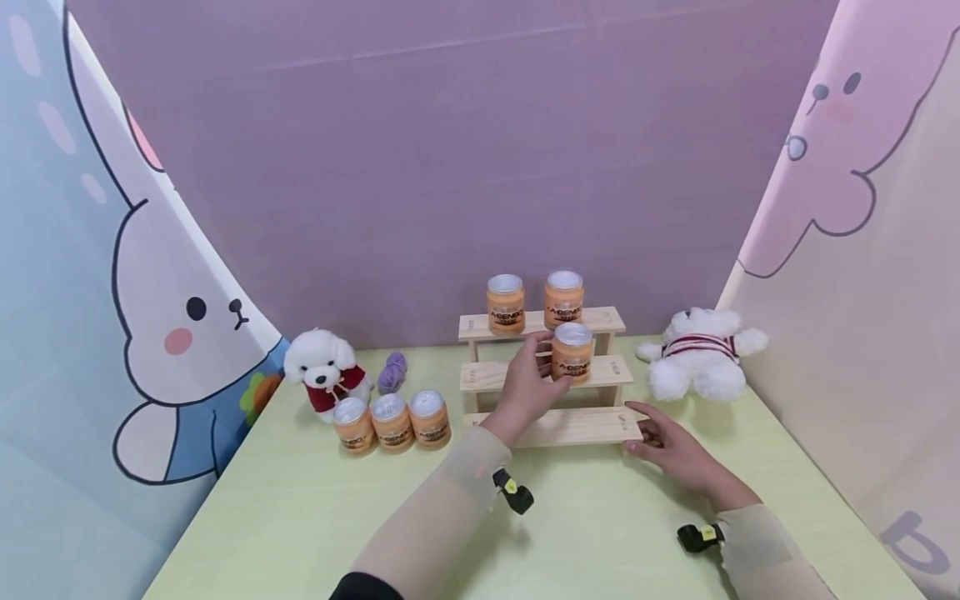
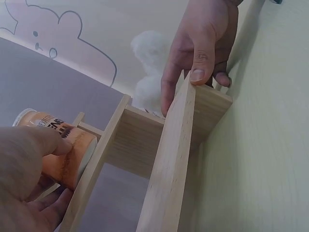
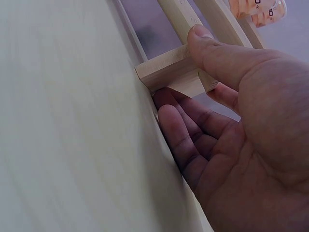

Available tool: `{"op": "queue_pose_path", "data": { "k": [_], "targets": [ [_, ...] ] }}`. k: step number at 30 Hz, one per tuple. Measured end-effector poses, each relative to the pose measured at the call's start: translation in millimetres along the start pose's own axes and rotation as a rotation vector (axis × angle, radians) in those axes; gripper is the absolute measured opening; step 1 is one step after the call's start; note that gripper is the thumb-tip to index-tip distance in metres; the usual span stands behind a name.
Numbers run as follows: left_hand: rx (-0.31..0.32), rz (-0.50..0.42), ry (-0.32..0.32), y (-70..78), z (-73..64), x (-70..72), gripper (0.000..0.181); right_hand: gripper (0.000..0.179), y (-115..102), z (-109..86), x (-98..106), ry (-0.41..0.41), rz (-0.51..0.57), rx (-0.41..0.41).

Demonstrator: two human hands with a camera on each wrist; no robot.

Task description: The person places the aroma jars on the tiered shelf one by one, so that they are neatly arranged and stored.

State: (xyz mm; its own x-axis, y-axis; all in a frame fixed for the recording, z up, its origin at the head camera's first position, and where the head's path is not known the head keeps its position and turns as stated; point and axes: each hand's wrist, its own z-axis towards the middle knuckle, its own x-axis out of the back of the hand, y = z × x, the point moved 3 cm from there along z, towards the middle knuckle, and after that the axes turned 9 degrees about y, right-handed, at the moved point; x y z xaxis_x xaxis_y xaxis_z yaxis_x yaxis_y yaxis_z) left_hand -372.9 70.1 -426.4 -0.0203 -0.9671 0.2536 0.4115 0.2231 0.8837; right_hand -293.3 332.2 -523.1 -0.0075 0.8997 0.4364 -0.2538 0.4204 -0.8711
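Note:
With fingers and thumb, my left hand point(image 1: 527, 387) grips an orange can point(image 1: 572, 357) with a silvery lid at the right part of the middle step of a wooden three-step rack point(image 1: 573, 427). The left wrist view shows the can point(image 2: 67, 157) with its base at the step's edge; whether it bears its weight there I cannot tell. My right hand point(image 1: 677, 452) holds the right end of the lowest step, its thumb on the front edge and its fingers around the end, as the right wrist view shows. Two like cans, a left one point(image 1: 506, 305) and a right one point(image 1: 564, 298), stand on the top step.
Three more orange cans point(image 1: 392, 423) stand in a row on the pale green table point(image 1: 315, 525), left of the rack. Behind them are a white plush dog point(image 1: 318, 367) in red and a purple yarn skein point(image 1: 392, 372). A white plush toy point(image 1: 697, 354) lies right of the rack.

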Motion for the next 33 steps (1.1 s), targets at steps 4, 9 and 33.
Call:
{"op": "queue_pose_path", "data": {
  "k": [4,9,33],
  "targets": [
    [0.001,0.001,-0.008,-0.3,0.9,-0.2,0.075,0.074,1,0.2,-1,0.003,-0.012,-0.011],
    [0.009,-0.001,-0.014,0.5,0.7,0.9,0.074,0.074,0,-0.2,-1,0.002,-0.015,-0.014],
    [-0.004,-0.064,-0.003,-7.8,-9.1,16.4,0.071,0.075,0,0.1,1,-0.014,0.001,-0.009]
  ]
}}
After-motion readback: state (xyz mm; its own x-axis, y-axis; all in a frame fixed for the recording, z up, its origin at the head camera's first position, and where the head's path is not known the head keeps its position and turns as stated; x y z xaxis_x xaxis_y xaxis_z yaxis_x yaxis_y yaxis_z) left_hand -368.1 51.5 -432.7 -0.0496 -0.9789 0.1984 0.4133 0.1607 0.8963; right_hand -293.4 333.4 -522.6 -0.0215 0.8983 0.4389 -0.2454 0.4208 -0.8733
